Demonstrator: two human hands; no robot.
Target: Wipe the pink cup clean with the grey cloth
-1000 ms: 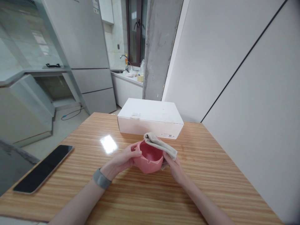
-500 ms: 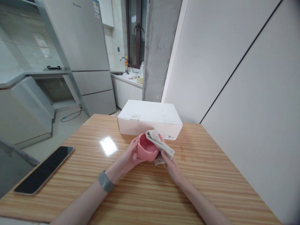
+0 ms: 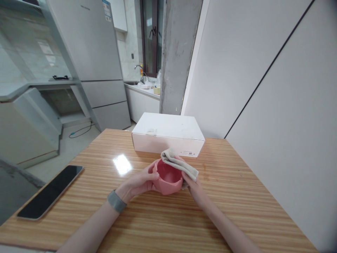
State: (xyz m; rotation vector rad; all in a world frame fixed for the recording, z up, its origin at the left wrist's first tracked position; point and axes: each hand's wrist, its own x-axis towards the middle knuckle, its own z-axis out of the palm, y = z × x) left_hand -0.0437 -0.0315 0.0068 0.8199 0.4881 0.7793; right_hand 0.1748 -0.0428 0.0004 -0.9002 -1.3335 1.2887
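Observation:
A pink faceted bowl (image 3: 167, 180) is held just above the wooden table (image 3: 168, 218), its opening tipped toward me. My left hand (image 3: 138, 182) grips the bowl's left side, thumb on the rim; a grey band sits on that wrist. My right hand (image 3: 193, 186) holds a beige cloth (image 3: 179, 162) folded over the bowl's far right rim, fingers pinched under the cloth.
A white cardboard box (image 3: 168, 135) lies behind the bowl at the table's far edge. A dark phone (image 3: 50, 191) lies face up at the left edge. A white wall runs along the right side. Fridge and kitchen counter stand beyond the table.
The bowl tilted away and rose toward the box, then came back down and nearer, with its opening facing me again. The cloth stayed on the right rim.

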